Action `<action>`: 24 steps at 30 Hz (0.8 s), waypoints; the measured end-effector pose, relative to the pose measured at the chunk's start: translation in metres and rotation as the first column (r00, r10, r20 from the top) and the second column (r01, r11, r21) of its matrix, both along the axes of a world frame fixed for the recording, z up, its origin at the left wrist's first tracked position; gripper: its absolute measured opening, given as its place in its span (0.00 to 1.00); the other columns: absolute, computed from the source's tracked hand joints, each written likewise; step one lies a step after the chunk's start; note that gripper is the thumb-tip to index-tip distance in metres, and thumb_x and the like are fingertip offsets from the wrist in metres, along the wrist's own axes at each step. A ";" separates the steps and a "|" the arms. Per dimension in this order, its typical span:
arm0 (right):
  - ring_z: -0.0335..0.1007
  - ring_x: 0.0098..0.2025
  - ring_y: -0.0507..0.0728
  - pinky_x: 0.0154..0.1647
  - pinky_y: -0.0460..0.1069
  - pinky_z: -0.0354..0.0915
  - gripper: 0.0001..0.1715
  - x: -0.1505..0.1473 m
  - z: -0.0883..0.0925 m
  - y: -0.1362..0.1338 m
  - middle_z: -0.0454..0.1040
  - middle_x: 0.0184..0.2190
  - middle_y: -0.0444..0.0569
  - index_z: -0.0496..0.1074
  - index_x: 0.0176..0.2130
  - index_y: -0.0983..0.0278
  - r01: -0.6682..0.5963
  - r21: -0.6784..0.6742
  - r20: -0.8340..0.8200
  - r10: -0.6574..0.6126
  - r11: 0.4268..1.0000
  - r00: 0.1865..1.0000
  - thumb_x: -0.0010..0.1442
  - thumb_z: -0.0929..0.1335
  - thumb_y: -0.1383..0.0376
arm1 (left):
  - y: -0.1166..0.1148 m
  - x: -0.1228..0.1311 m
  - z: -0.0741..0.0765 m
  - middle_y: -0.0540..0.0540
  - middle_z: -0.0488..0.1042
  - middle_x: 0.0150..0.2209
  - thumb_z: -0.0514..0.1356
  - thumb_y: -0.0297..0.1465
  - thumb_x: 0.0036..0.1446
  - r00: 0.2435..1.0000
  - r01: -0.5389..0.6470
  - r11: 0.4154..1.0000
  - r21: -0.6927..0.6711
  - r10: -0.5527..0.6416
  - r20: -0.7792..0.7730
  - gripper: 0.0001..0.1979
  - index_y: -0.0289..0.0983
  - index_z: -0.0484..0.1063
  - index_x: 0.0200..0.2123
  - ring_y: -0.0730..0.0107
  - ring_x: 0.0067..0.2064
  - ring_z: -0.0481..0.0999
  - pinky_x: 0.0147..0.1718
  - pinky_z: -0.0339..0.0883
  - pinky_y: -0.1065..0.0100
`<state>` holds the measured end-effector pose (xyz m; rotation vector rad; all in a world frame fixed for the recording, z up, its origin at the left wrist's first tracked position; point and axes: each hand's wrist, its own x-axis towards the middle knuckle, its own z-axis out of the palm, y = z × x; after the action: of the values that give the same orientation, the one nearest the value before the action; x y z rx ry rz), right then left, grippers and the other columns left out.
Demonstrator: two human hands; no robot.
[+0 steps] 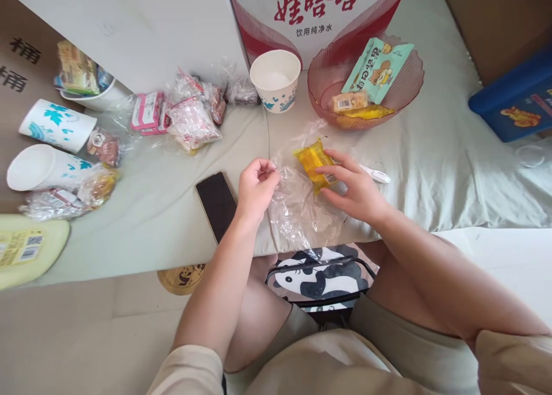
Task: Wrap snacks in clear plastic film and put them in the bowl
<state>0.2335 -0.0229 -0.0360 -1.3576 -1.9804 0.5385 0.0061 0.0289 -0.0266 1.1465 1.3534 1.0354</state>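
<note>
A loose, plain beige shirt (pixel 328 363) has short, wide sleeves (pixel 187 372); below it are grey-green shorts (pixel 405 334) with wide openings. The forearms (pixel 215 294) are bare, and the shirt's cloth creases softly in front.

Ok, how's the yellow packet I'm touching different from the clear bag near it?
Colour: the yellow packet is bright yellow, while the clear bag is see-through.
Size: the yellow packet is small and compact; the clear bag spreads wider.
Shape: the yellow packet looks filled out, but the clear bag is limp and crumpled.
Touch: your right grip is at the yellow packet, your left grip at the clear bag.
Both look shiny.
</note>
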 end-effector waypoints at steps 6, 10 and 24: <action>0.73 0.62 0.68 0.63 0.66 0.70 0.17 -0.004 0.022 -0.013 0.73 0.62 0.58 0.77 0.51 0.57 0.059 0.107 -0.092 -0.050 0.993 0.994 0.64 0.70 0.55 | 0.008 -0.011 0.001 0.55 0.68 0.25 0.59 0.23 0.44 0.985 -0.171 0.985 0.036 0.171 -0.015 0.07 0.39 0.66 0.27 0.78 0.24 0.67 0.23 0.57 0.73; 0.71 0.64 0.69 0.65 0.67 0.68 0.16 0.007 0.045 -0.010 0.74 0.61 0.59 0.77 0.50 0.58 0.119 0.237 -0.106 -0.096 0.964 0.990 0.65 0.71 0.55 | 0.005 -0.014 0.008 0.55 0.67 0.24 0.59 0.21 0.45 0.984 -0.177 0.984 0.019 0.177 -0.014 0.07 0.39 0.67 0.26 0.77 0.24 0.66 0.23 0.55 0.72; 0.67 0.61 0.73 0.66 0.78 0.59 0.16 0.143 0.073 0.147 0.79 0.48 0.42 0.81 0.35 0.43 0.241 0.063 0.353 -0.248 0.968 0.902 0.51 0.76 0.40 | -0.001 -0.012 0.012 0.55 0.67 0.24 0.59 0.22 0.46 0.998 -0.051 0.998 0.028 0.050 0.030 0.06 0.39 0.65 0.27 0.78 0.24 0.65 0.23 0.56 0.73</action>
<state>0.3764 0.1241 0.0371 -1.7631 -2.0419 0.1596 -0.0061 0.0275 -0.0142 1.1191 1.3548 1.1071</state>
